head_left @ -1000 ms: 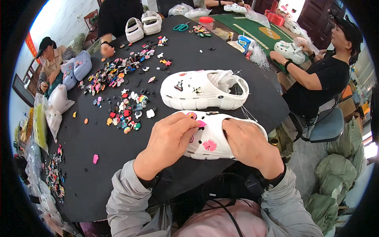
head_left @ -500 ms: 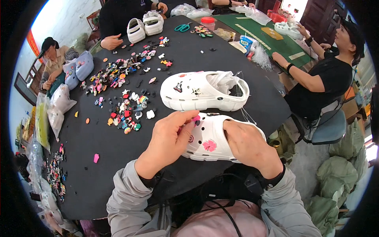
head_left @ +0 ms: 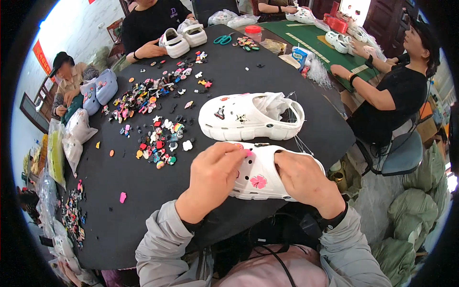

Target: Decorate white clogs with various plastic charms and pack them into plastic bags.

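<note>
A white clog lies at the near edge of the black table, with a pink flower charm fixed on its top. My left hand pinches a small pink charm against the clog's perforated front. My right hand grips the clog's heel end and steadies it. A second white clog, carrying a few charms and stuffed with paper, lies just beyond.
Piles of small colourful charms spread over the table's left and middle. More white clogs sit at the far edge by a person in black. Other people sit at the left and right. Scissors, a red-lidded jar and bags surround.
My left hand has shifted slightly along the clog's front with the pink charm. The clog and my right hand stay almost in place.
</note>
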`<state>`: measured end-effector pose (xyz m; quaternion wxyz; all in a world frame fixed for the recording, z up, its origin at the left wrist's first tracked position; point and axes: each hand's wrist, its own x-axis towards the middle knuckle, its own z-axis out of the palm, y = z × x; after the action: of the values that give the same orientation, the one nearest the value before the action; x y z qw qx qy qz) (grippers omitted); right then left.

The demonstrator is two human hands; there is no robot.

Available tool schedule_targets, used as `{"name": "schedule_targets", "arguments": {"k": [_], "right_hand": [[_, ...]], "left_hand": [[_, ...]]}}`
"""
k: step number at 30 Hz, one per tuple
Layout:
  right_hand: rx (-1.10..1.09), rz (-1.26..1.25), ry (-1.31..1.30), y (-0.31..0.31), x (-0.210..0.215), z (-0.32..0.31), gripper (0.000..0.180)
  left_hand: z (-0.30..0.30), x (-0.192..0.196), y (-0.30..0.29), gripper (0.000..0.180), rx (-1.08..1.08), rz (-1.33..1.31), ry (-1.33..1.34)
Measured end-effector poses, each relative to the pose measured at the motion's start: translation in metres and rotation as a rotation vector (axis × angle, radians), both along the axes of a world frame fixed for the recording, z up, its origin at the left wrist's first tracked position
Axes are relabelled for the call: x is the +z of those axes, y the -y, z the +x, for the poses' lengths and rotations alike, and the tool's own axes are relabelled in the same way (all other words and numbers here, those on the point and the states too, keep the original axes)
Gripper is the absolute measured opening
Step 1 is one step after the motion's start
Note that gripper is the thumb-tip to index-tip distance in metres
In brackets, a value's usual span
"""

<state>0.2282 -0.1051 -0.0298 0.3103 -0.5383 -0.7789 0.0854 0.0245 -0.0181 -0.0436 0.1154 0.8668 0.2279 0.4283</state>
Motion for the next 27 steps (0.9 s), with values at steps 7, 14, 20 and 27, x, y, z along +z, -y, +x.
{"name": "schedule_targets", "arguments": {"k": [7,14,20,27], "right_hand": [[0.020,0.041,-0.039,-0.002,-0.002,0.001,0.007],[0.052,0.082,-0.061,-0.002,-0.007,0.003,0.007],[0.058,0.068,-0.050,-0.002,-0.007,0.006,0.008],[0.055,0.028,-0.071,-0.003,-0.007,0.005,0.007]], "left_hand": [[-0.001,0.001,0.003,0.028,0.011,0.073,-0.063],[0.001,0.011,0.009,0.034,0.002,0.085,-0.113],[0.011,0.046,0.021,0.044,0.011,0.220,-0.476],[0.015,0.039,0.017,0.056,0.008,0.133,-0.409]]}}
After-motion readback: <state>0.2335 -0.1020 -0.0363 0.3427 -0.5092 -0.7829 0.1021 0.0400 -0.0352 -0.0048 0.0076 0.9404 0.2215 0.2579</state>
